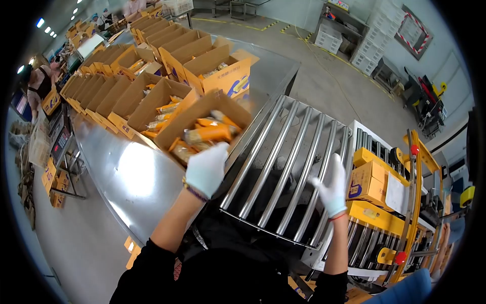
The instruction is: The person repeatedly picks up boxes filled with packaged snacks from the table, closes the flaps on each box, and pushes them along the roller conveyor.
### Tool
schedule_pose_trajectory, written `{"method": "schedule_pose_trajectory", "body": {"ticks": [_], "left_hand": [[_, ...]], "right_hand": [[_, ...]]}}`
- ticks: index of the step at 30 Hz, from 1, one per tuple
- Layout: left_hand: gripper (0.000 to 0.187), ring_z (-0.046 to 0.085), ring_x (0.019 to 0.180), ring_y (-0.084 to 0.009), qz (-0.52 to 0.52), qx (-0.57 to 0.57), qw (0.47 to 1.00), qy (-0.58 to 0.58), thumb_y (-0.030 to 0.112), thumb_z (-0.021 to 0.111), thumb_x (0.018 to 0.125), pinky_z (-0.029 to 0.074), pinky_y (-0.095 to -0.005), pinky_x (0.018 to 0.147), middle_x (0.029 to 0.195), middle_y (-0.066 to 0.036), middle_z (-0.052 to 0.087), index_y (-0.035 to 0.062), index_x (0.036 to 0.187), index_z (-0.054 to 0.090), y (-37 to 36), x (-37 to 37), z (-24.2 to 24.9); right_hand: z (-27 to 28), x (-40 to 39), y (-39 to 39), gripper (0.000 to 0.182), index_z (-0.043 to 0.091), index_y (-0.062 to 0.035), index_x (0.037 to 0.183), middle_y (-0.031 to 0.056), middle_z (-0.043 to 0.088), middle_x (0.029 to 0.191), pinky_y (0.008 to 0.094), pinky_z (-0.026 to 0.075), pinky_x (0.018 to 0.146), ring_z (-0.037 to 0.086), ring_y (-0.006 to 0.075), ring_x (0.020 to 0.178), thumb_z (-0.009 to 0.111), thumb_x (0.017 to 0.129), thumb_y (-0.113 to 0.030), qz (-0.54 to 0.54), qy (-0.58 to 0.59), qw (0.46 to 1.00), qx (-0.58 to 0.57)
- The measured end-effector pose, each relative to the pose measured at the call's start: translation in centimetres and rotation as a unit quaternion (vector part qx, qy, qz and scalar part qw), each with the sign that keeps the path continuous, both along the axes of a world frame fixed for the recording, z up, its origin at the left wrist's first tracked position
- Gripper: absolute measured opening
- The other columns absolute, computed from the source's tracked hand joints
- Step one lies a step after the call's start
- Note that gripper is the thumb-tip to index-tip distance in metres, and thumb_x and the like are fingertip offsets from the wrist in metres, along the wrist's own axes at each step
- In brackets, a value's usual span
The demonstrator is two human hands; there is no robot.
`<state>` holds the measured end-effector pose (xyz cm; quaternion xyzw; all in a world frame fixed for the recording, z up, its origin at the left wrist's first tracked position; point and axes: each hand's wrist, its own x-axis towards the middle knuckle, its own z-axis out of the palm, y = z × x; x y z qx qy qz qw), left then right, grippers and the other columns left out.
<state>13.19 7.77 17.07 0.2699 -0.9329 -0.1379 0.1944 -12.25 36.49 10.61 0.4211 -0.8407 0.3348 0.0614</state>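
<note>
My left hand (206, 169), in a white glove, is at the near edge of an open cardboard box (234, 107) and appears to grip it, though the fingertips are hard to make out. Inside that box lie several orange and clear packets (210, 133). The box is slightly blurred and sits at the near corner of a metal table. My right hand (331, 187), also gloved, is held over the steel roller conveyor (288, 167). Its thumb and fingers are apart, with nothing in them.
Rows of open boxes (119, 96) cover the metal table (101, 172). To the right, a closed carton (367, 180) sits in a yellow-framed machine (415, 187). White crates (377, 38) are stacked by the far wall. Co-workers (40, 83) stand at the upper left.
</note>
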Motion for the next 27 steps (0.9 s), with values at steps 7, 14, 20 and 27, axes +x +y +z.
{"method": "schedule_pose_trajectory", "body": {"ticks": [7, 14, 20, 27], "left_hand": [[0.028, 0.048, 0.140, -0.0428, -0.263, 0.098, 0.948, 0.153, 0.026, 0.087, 0.077, 0.037, -0.0511, 0.116, 0.152, -0.023, 0.050, 0.0070, 0.085, 0.069, 0.5, -0.9, 3.5], [0.036, 0.071, 0.084, -0.0319, -0.221, 0.156, 0.960, -0.074, 0.037, 0.072, 0.095, 0.055, -0.0406, 0.077, 0.094, -0.011, 0.073, 0.0024, 0.088, 0.064, -1.3, -11.9, 1.5], [0.037, 0.060, 0.098, -0.0327, -0.146, 0.014, 0.984, 0.104, 0.032, 0.086, 0.079, 0.049, -0.0418, 0.091, 0.098, -0.011, 0.063, 0.0058, 0.093, 0.065, -0.7, -13.4, -2.4], [0.037, 0.066, 0.103, -0.0140, -0.178, 0.503, 0.838, 0.117, 0.021, 0.070, 0.098, 0.055, -0.0317, 0.089, 0.114, -0.008, 0.071, -0.0026, 0.125, 0.062, -1.9, -13.0, -5.2]], "right_hand": [[3.8, 7.0, -5.5, 0.088, 0.048, -0.0125, 0.151, 0.0101, 0.048, 0.154, 0.0566, 0.026, 0.123, 0.040, 0.0320, 0.146, 0.085, 0.073, -0.029, 0.203, 0.161, 0.949, 0.178], [4.9, 4.5, -3.6, 0.045, 0.069, -0.0043, 0.128, 0.0177, 0.067, 0.132, 0.0436, 0.045, 0.109, 0.063, 0.0383, 0.118, 0.077, 0.090, -0.028, 0.202, -0.349, 0.915, -0.013], [9.4, 4.1, -7.0, 0.085, 0.051, -0.0020, 0.145, 0.0180, 0.054, 0.145, 0.0546, 0.032, 0.118, 0.051, 0.0368, 0.133, 0.087, 0.072, -0.025, -0.005, 0.202, 0.974, 0.107], [5.0, 7.7, -2.2, 0.096, 0.044, 0.0012, 0.149, 0.0192, 0.052, 0.145, 0.0563, 0.025, 0.124, 0.045, 0.0328, 0.142, 0.089, 0.071, -0.032, 0.058, 0.070, 0.978, 0.185]]}}
